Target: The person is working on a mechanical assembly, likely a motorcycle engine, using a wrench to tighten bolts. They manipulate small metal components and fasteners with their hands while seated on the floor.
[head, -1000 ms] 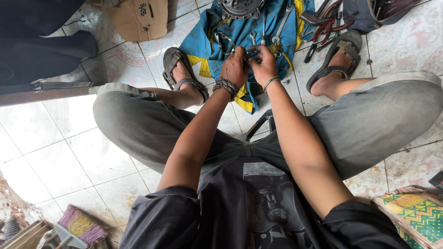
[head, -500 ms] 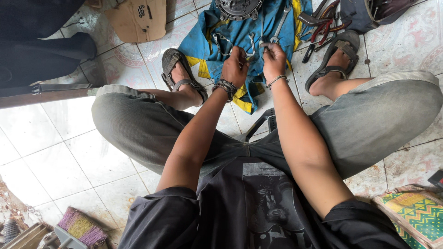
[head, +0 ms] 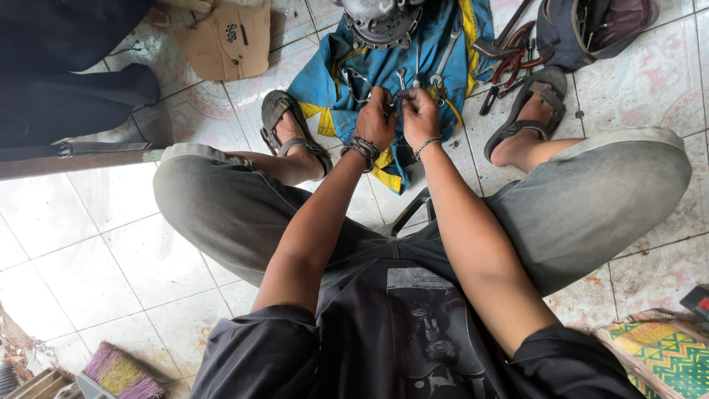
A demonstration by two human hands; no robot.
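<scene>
Seated person, seen from above. Left hand & right hand meet over blue cloth, both pinching a small metal part. Likely light, rigid, maybe greasy; grip w/ fingertips. Wrenches beyond.

black printed t-shirt, grey shorts, dark strap sandals, wrist bracelets.

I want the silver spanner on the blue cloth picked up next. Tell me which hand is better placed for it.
Right, probably. The right hand sits just below the silver metal spanner lying on the blue and yellow cloth. The left hand is further off, with the right hand between it and the spanner.
</scene>
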